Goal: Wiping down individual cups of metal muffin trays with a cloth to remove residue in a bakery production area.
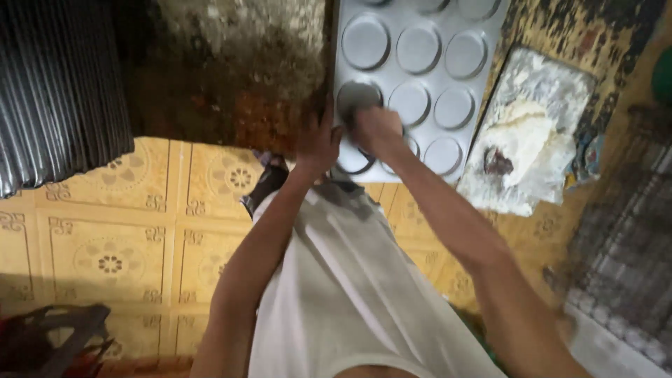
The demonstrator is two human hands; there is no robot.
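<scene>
Head view: left hand (316,140) flat, fingers spread, pressed on near-left edge of grey metal muffin tray (420,84). Right hand (376,129) over shallow round cup (359,96), fingers curled; grip unclear through blur. Floured board with dough (521,140) just right of tray. Yellow patterned floor tiles (105,245) below.

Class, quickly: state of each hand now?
Left hand: open, flat on the edge of the metal tray.
Right hand: pressed into a tray cup; grip cannot be told.
</scene>
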